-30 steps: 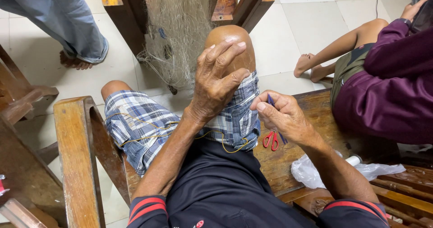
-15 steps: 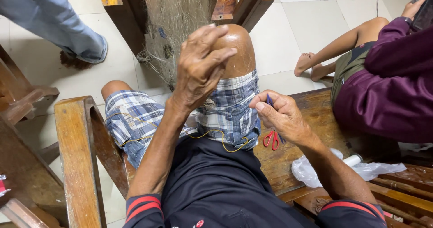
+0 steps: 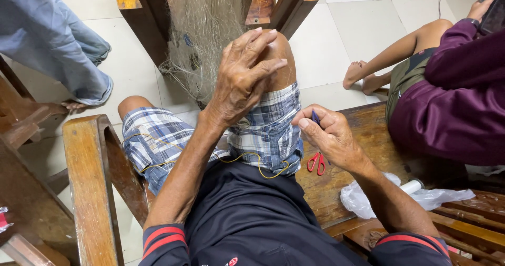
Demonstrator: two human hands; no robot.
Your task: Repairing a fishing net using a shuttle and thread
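My left hand is raised over my bent right knee, fingers spread and curled, pinching fine strands of a pale fishing net that hangs from the wooden frame ahead. My right hand rests beside my thigh, fingers closed on a small blue netting needle. A yellow cord lies across my plaid shorts. Red-handled scissors lie on the wooden bench just below my right hand.
A wooden armrest stands at my left. A white plastic bag with a white roll lies on the bench at right. A person in a purple top sits on the right; another person's jeans leg stands top left.
My left hand has lifted off the knee and moved up and forward, fingers opening around the net strands. My right hand has stayed in place with the needle.
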